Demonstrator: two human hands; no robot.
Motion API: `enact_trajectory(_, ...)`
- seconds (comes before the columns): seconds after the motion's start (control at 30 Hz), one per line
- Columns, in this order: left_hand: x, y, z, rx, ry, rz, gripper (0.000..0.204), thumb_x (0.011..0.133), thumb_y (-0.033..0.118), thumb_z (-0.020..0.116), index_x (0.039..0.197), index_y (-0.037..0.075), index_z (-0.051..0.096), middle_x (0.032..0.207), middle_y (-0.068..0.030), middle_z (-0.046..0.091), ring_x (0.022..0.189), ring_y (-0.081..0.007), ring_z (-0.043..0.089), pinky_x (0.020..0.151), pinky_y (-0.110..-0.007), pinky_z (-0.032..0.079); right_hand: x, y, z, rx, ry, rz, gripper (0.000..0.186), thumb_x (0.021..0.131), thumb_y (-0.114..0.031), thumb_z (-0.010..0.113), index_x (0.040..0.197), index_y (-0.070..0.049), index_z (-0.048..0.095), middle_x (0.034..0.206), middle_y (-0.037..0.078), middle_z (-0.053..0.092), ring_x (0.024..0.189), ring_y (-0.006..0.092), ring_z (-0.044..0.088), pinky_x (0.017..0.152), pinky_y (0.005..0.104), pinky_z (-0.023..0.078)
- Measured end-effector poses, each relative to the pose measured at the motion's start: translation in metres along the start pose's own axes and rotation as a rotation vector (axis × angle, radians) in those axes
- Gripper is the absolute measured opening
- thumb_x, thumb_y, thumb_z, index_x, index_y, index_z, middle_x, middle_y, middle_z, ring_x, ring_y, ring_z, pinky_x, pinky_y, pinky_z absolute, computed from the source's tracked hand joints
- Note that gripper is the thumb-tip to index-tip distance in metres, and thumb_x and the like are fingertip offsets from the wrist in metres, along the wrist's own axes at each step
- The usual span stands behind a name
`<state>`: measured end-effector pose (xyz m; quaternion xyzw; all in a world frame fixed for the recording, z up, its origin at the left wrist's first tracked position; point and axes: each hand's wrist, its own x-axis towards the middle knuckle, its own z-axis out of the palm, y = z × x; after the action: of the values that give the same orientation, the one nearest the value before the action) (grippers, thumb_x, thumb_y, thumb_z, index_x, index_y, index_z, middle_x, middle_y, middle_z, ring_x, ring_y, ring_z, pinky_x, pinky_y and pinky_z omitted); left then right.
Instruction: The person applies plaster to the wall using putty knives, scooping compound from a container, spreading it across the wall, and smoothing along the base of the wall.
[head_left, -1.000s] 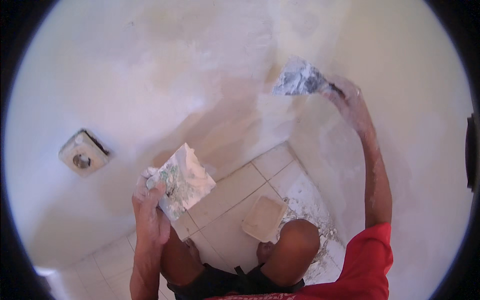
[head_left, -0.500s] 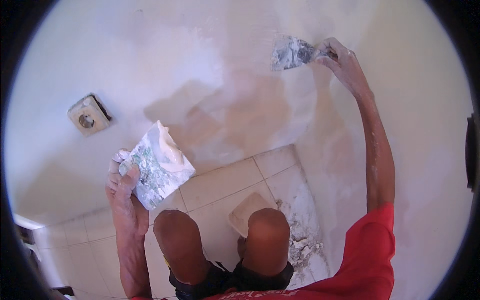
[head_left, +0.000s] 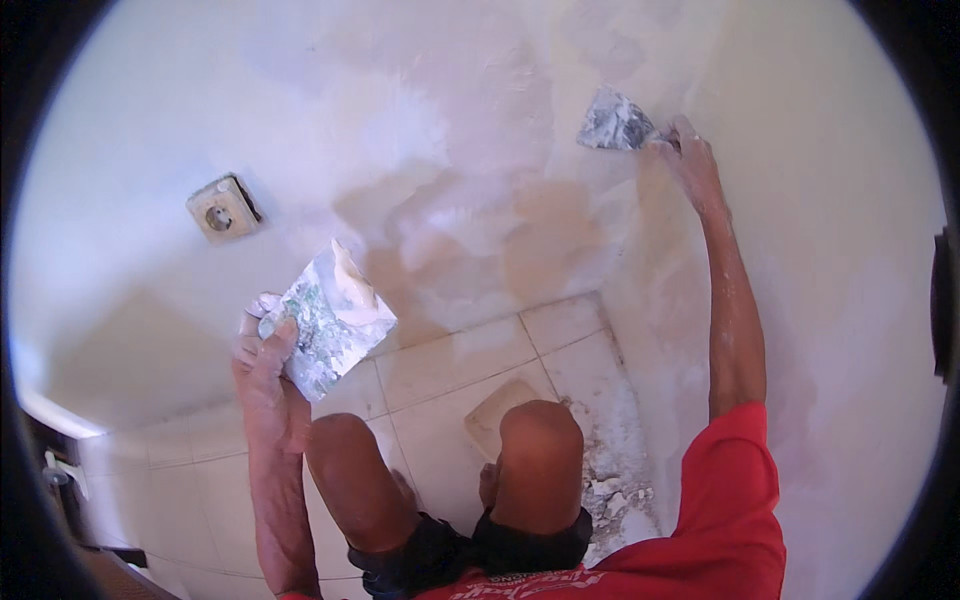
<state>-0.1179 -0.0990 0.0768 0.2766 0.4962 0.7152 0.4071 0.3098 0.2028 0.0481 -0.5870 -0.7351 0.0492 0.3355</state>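
At nine o'clock, a flat, square, white-smeared plate (head_left: pixel 330 325) is clasped by the fingers of the left hand (head_left: pixel 264 355). At one o'clock, a grey-bladed, white-caked putty knife (head_left: pixel 615 121) is grasped by the right hand (head_left: pixel 692 165). At ten o'clock, a square beige wall socket (head_left: pixel 223 208) is seen.

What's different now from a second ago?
The right hand has carried the putty knife higher above the floor corner; the view has shifted, and the right knee now hides part of the tray. Nothing was grasped or released: the left hand still holds the smeared plate. The socket is unchanged.
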Motion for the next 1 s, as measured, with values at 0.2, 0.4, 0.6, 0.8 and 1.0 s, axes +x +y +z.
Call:
enact_trajectory(0.2, 0.005, 0.0, -0.019, -0.015, -0.156, -0.003, 0.029, 0.089, 0.006, 0.063, 0.115, 0.002, 0.052, 0.103, -0.0059, 0.063, 0.094, -0.0125, 0.062, 0.085, -0.029, 0.052, -0.048, -0.034, -0.008, 0.159, 0.167, 0.004, 0.025, 0.087, -0.018, 0.067, 0.102, -0.001, 0.055, 0.087, 0.013, 0.066, 0.079, 0.0219, 0.061, 0.076, 0.0354, 0.048)
enact_trajectory(0.4, 0.014, -0.012, -0.018, -0.105, -0.392, 0.027, 0.029, 0.093, 0.011, 0.064, 0.117, 0.003, 0.05, 0.1, -0.0051, 0.063, 0.089, -0.0095, 0.061, 0.079, -0.024, 0.05, -0.057, -0.062, -0.035, -0.003, 0.167, -0.078, 0.027, 0.089, -0.024, 0.064, 0.101, -0.001, 0.056, 0.082, 0.01, 0.063, 0.077, 0.0162, 0.057, 0.071, 0.0333, 0.047)
enact_trajectory(0.6, 0.018, -0.016, -0.025, 0.126, -0.447, 0.085, 0.033, 0.095, 0.017, 0.066, 0.119, 0.001, 0.052, 0.095, -0.0027, 0.064, 0.085, -0.0072, 0.058, 0.076, -0.023, 0.047, -0.175, -0.056, -0.047, 0.142, 0.326, 0.132, 0.022, 0.091, -0.022, 0.062, 0.099, -0.001, 0.057, 0.079, 0.004, 0.055, 0.076, 0.0124, 0.052, 0.071, 0.029, 0.044)
enact_trajectory(0.8, 0.024, -0.012, -0.039, 0.18, -0.481, 0.173, 0.028, 0.097, 0.015, 0.062, 0.118, -0.002, 0.055, 0.101, -0.0042, 0.064, 0.088, -0.0076, 0.058, 0.077, -0.024, 0.047, -0.254, -0.205, -0.034, 0.186, 0.101, 0.063, 0.016, 0.086, -0.009, 0.068, 0.1, -0.004, 0.063, 0.084, 0.003, 0.062, 0.075, 0.0137, 0.057, 0.068, 0.0274, 0.045)
enact_trajectory(1.0, 0.015, -0.013, -0.03, 0.207, -0.493, 0.348, 0.029, 0.098, 0.01, 0.059, 0.124, -0.004, 0.056, 0.106, -0.0061, 0.066, 0.097, -0.0092, 0.058, 0.085, -0.025, 0.047, -0.248, -0.255, -0.029, -0.151, 0.219, -0.559, 0.024, 0.077, -0.009, 0.078, 0.097, -0.006, 0.065, 0.088, 0.008, 0.067, 0.075, 0.027, 0.062, 0.066, 0.0354, 0.048)
